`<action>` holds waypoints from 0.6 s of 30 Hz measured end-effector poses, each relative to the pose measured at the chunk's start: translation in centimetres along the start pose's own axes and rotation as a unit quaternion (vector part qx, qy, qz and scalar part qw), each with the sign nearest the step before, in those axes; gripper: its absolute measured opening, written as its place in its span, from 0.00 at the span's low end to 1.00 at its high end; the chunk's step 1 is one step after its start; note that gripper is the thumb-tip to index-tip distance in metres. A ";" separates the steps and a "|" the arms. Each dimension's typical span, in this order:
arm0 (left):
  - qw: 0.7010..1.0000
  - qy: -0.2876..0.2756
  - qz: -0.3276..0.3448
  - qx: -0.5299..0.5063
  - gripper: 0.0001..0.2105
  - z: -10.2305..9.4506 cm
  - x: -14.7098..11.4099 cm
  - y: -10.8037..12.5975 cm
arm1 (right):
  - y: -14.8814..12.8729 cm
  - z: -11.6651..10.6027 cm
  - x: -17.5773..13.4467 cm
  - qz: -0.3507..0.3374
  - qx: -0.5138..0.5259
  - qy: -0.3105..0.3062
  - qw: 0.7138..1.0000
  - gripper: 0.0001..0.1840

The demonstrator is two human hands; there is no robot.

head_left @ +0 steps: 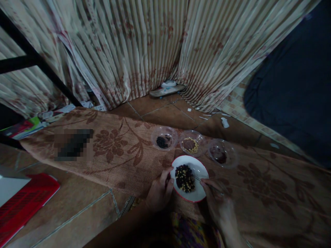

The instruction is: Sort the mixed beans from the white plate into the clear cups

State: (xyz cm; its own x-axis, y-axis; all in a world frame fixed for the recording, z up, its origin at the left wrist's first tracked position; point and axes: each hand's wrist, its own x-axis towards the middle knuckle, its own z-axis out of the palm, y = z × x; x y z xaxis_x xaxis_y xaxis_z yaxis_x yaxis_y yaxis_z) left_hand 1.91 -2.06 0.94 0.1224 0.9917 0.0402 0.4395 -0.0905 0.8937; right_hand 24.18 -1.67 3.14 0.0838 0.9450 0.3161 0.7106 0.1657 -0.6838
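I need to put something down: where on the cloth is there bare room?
The cloth lies bare between the blurred dark object and the left hand, and again right of the right hand and rightmost bowl. It's crowded in the middle: three bowls in a row, the plate just nearer, both hands at it.

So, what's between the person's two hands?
In the head view, a white red-rimmed dish lies between the left hand and the right hand. It holds dark and yellow bean-like pieces, and a thin utensil reaches in.
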 end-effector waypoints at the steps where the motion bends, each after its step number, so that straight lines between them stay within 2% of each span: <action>1: 1.000 0.000 0.000 -0.001 0.18 0.0 0.0 0.0 | 0.0 0.0 0.0 0.011 0.004 -0.003 1.000 0.17; 4: 1.000 0.005 0.004 -0.005 0.18 -0.1 0.0 0.2 | 0.0 0.1 -0.2 0.042 0.015 -0.009 0.999 0.18; 9: 1.000 -0.001 -0.011 -0.010 0.18 -0.1 0.0 0.2 | -0.1 -0.3 -0.5 0.098 0.036 0.029 0.994 0.20; 13: 1.000 0.003 -0.007 -0.005 0.18 0.0 0.0 0.1 | 1.0 -2.2 1.1 0.100 0.021 0.120 0.988 0.20; 16: 1.000 0.004 -0.008 -0.006 0.18 0.0 -0.1 -0.1 | 2.4 -4.1 3.9 0.083 -0.022 0.218 0.972 0.21; 18: 1.000 0.006 -0.007 -0.006 0.18 0.0 0.0 -0.3 | 3.3 -5.0 5.7 0.062 -0.018 0.245 0.967 0.21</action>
State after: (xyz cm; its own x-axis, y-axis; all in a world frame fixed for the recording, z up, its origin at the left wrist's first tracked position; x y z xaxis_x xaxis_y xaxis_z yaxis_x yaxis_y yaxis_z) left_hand 1.81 -2.08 0.69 0.1052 0.9939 0.0334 0.4300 -0.0758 0.8996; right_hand 30.51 2.83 6.02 0.4851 0.7088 0.5121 0.6962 0.0414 -0.7167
